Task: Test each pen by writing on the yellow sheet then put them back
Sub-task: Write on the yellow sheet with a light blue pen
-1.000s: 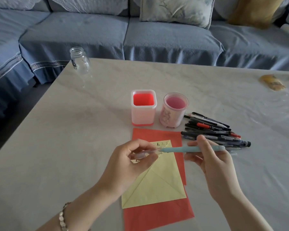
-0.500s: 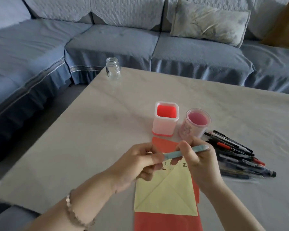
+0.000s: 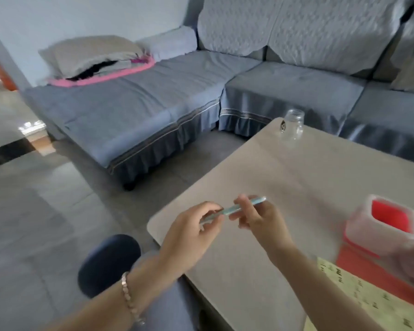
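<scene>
The slim, light blue pen point(image 3: 234, 208) hangs in the air almost level, its right end tipped slightly up, with the left hand point(image 3: 189, 232) pinching its left end and the right hand point(image 3: 261, 218) holding its barrel. The yellow sheet point(image 3: 368, 299) lies flat at the lower right, with small dark marks written across it. Beyond it stands the pale square cup point(image 3: 359, 225), upright and red inside.

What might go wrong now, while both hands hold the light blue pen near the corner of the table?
1. The left hand and the right hand pinch the light blue pen above the near corner of the table; if it slips, it may drop to the floor.
2. The glass jar stands close to the table's far edge; a bump could knock it off.
</scene>
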### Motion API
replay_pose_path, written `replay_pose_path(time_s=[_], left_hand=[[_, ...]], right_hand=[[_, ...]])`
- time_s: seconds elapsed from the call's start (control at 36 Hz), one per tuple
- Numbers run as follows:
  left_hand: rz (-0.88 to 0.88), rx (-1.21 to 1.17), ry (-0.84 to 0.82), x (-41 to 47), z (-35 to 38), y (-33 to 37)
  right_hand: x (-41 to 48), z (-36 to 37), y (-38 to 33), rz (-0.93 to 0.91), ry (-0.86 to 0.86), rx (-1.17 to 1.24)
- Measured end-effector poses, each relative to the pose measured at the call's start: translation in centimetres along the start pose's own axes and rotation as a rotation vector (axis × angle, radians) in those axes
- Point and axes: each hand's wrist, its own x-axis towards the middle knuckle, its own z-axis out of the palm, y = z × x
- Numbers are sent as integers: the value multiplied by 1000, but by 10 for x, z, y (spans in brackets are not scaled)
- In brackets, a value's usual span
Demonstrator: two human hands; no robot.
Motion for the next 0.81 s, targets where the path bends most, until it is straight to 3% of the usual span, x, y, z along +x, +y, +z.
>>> replay_pose_path(time_s=[0.08,0.28,0.39,0.5,0.58,0.81], left_hand=[[-150,-52,151,-6,-36,-37],[-621,188,317,-33,-105,-139],[-903,299,323,-49,-123,-199],[-1051,297,298,-57,-132,-228],[-1043,260,335,-51,-132,-232],[-599,245,115,-13,-90,-168]], right_hand=[[28,39,4,-17,-141,-169],[70,116,25,-17,-402,-517],[80,144,34,-31,-499,-639],[85,154,43,-22,-545,-694],[86,150,50,6,-547,-720],[76,104,56,73,-511,-822]])
